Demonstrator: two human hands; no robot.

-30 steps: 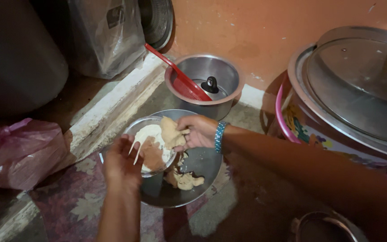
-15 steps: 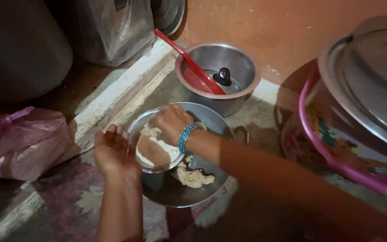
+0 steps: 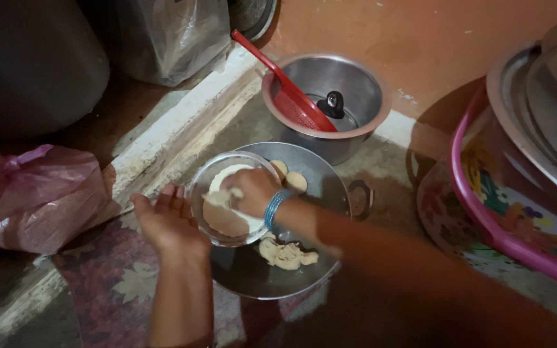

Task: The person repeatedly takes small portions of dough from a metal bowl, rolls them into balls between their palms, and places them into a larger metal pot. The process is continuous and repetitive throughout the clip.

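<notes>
A wide steel pan (image 3: pixel 323 193) sits on the floor with a lump of dough (image 3: pixel 286 252) and two small dough balls (image 3: pixel 289 175) in it. A small glass bowl of flour (image 3: pixel 227 222) rests on the pan's left rim. My right hand (image 3: pixel 249 190), a blue bangle at its wrist, presses a floury piece of dough (image 3: pixel 217 196) into that bowl. My left hand (image 3: pixel 170 220) is open, palm up, right beside the bowl's left edge.
Behind the pan stands a steel pot (image 3: pixel 330 106) holding a red strainer (image 3: pixel 291 93) and a lid. A large lidded vessel in a pink tub (image 3: pixel 517 193) fills the right. A pink bag (image 3: pixel 30 196) lies left beside a raised ledge (image 3: pixel 182 138).
The view has shifted right and closer. My right hand stays in the flour bowl, and my left hand has drawn back to the bowl's left side.
</notes>
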